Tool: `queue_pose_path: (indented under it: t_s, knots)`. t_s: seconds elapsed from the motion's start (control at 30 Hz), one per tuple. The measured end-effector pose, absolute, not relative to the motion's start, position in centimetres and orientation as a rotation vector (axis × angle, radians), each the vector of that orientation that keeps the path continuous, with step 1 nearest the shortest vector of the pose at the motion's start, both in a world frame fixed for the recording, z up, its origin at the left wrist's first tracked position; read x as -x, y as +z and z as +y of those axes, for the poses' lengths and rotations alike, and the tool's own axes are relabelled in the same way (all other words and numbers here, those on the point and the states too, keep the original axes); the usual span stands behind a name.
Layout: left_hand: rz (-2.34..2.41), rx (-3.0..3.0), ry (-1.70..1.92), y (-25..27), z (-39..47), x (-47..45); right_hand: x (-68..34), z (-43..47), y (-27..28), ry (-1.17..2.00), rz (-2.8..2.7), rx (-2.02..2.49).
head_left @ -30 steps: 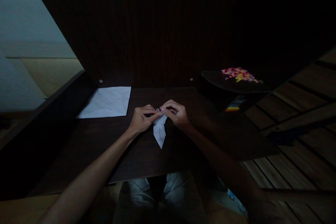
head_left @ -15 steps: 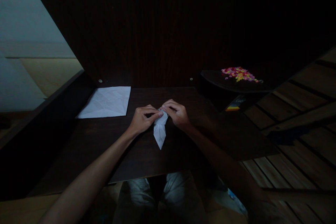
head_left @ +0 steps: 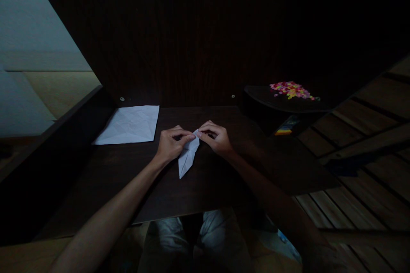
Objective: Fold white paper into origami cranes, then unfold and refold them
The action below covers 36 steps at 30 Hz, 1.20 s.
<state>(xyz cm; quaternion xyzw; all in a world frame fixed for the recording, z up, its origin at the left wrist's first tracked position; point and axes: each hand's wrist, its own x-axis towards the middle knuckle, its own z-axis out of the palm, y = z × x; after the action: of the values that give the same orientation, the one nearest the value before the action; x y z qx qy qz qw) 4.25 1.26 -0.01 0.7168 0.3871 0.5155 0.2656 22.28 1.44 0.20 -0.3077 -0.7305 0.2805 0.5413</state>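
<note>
A folded white paper [head_left: 188, 156], narrow and pointed at its lower end, hangs slanted from my fingertips over the dark tabletop [head_left: 218, 192]. My left hand [head_left: 173, 142] pinches its upper end between thumb and fingers. On the other side of that same end, my right hand [head_left: 216, 137] is closed in a pinch, thumb and fingertips on the paper's tip. The fingers partly cover the upper end, so its folds there are hidden. Creases run along the visible length.
A creased white paper sheet [head_left: 131, 124] lies flat at the back left. On a corner shelf [head_left: 256, 92] at the right sits a heap of small pink, red and yellow pieces [head_left: 293, 89]. A dark panel [head_left: 185, 42] rises behind the table, and a low side board [head_left: 64, 132] borders the left.
The folded paper has turned: its lower point has swung left and slightly up, and it now slants. Both hands stay nearly in place, still pinching its upper end.
</note>
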Motion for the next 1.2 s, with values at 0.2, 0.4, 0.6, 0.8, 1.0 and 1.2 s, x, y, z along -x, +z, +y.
queue_pose_path:
  t_s: [0.2,0.4,0.6,0.8,1.0,1.2]
  knots:
    - [0.994,-1.909,1.325,0.31,1.23,-4.27,-22.26,1.69,0.26,0.648,-1.719,0.749]
    - [0.942,-1.911,1.236,0.24,1.31,-4.27,-22.33,1.64,0.27,0.701,-1.705,0.762]
    - [0.94,-1.94,1.226,0.2,1.38,-4.24,-22.28,1.78,0.08,0.722,-1.717,0.744]
    - [0.92,-1.959,1.197,0.38,1.28,-4.17,-22.4,1.88,-0.07,0.782,-1.736,0.743]
    - [0.894,-1.952,1.164,0.24,1.3,-3.95,-22.7,1.95,0.03,0.852,-1.753,0.744]
    - [0.857,-1.972,1.115,0.47,1.19,-3.91,-22.89,2.16,-0.18,0.908,-1.745,0.739]
